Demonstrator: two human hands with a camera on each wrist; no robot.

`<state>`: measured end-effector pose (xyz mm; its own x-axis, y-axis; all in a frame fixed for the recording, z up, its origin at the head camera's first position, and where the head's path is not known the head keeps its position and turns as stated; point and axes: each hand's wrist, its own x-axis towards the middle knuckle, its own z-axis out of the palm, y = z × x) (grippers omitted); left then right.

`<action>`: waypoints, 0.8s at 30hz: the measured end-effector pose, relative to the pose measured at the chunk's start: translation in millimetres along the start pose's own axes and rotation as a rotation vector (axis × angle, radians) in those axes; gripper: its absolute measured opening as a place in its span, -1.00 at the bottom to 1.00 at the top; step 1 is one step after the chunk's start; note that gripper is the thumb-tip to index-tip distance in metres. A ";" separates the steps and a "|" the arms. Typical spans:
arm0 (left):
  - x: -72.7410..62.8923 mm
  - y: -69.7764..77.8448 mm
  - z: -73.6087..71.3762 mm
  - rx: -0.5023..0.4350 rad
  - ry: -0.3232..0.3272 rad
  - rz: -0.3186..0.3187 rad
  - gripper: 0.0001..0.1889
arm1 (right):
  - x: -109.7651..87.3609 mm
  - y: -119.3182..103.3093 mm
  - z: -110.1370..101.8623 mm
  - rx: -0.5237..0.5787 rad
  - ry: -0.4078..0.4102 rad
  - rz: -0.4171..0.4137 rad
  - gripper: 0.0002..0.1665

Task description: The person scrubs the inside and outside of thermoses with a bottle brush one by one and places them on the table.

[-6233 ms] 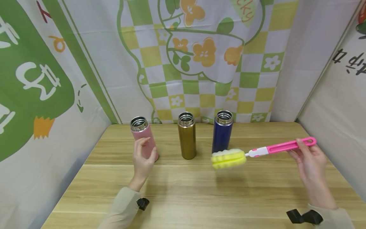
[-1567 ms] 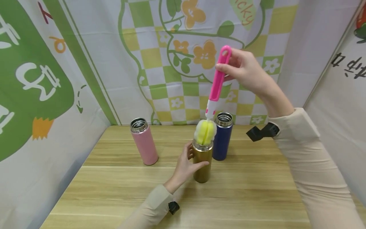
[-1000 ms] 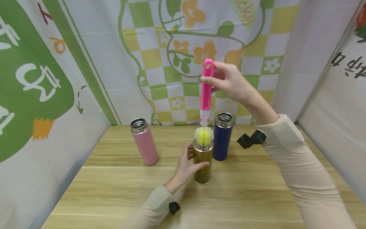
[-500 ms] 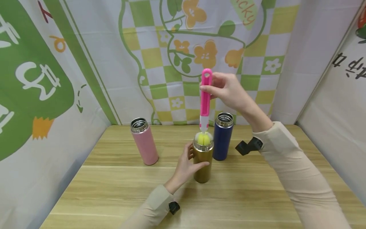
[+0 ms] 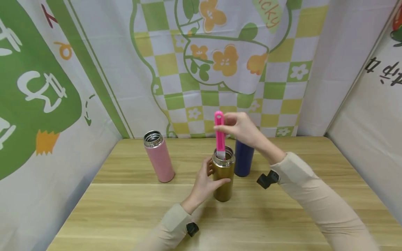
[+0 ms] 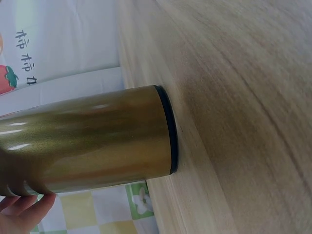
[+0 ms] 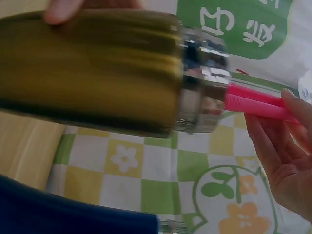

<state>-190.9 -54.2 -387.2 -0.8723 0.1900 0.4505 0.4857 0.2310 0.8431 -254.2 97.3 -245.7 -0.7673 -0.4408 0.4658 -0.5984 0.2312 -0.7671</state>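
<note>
Head view: the left hand (image 5: 202,184) curls round the gold bottle (image 5: 224,172), upright on the tabletop (image 5: 257,216); the right hand (image 5: 243,129) pinches the brush (image 5: 220,139), its lower end inside. A sideways push could tip the bottle if the left hand slackens; the right forearm (image 5: 314,198) slants in. Left wrist: base (image 6: 168,131) sits flat. Right wrist: fingertips (image 7: 257,130) clear the rim (image 7: 214,73)

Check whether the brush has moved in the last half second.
Yes, downward: in the head view, against the checkered curtain, the pink brush sits lower and reaches deeper into the gold bottle.
</note>
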 end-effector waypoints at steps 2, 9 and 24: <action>-0.7 1.0 0.5 -0.005 -0.010 -0.002 -0.24 | -8.5 12.1 5.9 -0.008 0.003 0.034 -0.81; 0.4 2.2 0.6 -0.013 0.000 0.004 -0.25 | -18.5 24.3 9.3 0.073 0.068 -0.001 -0.86; -10.2 -16.6 7.6 -0.083 -0.057 -0.122 -0.05 | -32.8 25.6 11.9 0.101 0.110 0.015 -0.74</action>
<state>-189.7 -52.7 -408.0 -0.9190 0.2193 0.3278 0.3677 0.1764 0.9131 -241.5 107.3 -285.8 -0.7999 -0.3388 0.4954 -0.5650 0.1465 -0.8120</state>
